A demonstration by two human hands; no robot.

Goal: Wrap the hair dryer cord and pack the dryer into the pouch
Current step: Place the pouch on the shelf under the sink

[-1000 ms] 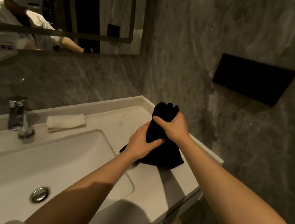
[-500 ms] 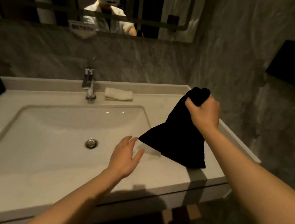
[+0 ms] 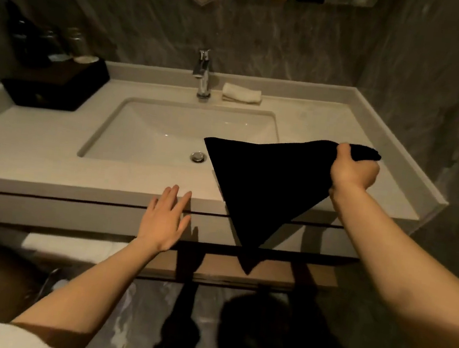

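A black cloth pouch (image 3: 261, 189) hangs in the air over the right front of the white vanity counter (image 3: 51, 157). My right hand (image 3: 353, 171) is closed around the pouch's gathered neck at the upper right. The pouch's lower corner droops past the counter's front edge. The hair dryer and its cord are not visible; whether they are inside the pouch cannot be told. My left hand (image 3: 166, 221) is flat and spread, fingers apart, holding nothing, in front of the counter's front edge and left of the pouch.
A sink basin (image 3: 142, 122) with a drain (image 3: 198, 157) fills the counter's middle. A chrome faucet (image 3: 204, 74) and a rolled white towel (image 3: 241, 93) stand behind it. A black tray (image 3: 57, 86) with bottles sits at the back left. Grey stone walls close the back and right.
My left hand let go of the pouch and dropped toward the counter's front edge. My right hand carried the pouch off the counter toward me. The view swung left and down.
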